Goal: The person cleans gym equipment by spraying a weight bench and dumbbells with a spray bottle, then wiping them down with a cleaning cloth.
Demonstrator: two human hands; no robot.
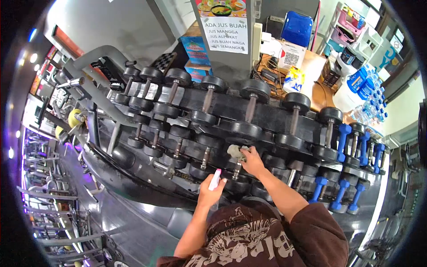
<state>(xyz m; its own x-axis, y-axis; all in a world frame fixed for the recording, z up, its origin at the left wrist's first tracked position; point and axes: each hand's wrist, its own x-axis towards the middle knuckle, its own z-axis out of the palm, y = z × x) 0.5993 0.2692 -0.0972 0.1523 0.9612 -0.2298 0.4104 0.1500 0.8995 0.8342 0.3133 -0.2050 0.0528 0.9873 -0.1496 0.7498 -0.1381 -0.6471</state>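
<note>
My left hand (211, 190) is closed around a spray bottle with a pink and white head (215, 179); the bottle's body is mostly hidden by the hand. In my right hand (252, 162) is a crumpled pale cloth (235, 151), pressed against a black dumbbell on the lower tier of the rack. That dumbbell's metal handle (237, 171) shows just below the cloth. To its left lies another lower-tier dumbbell with a worn metal handle (205, 158). A larger black dumbbell (251, 109) rests on the upper tier beyond my right hand.
Blue dumbbells (343, 142) fill the rack's right end. Behind it stand a grey pillar with a paper sign (224, 35), a wooden table (315, 71) with bottles and a blue chair (297, 29). Grey gym machine frames (95, 58) rise at the left.
</note>
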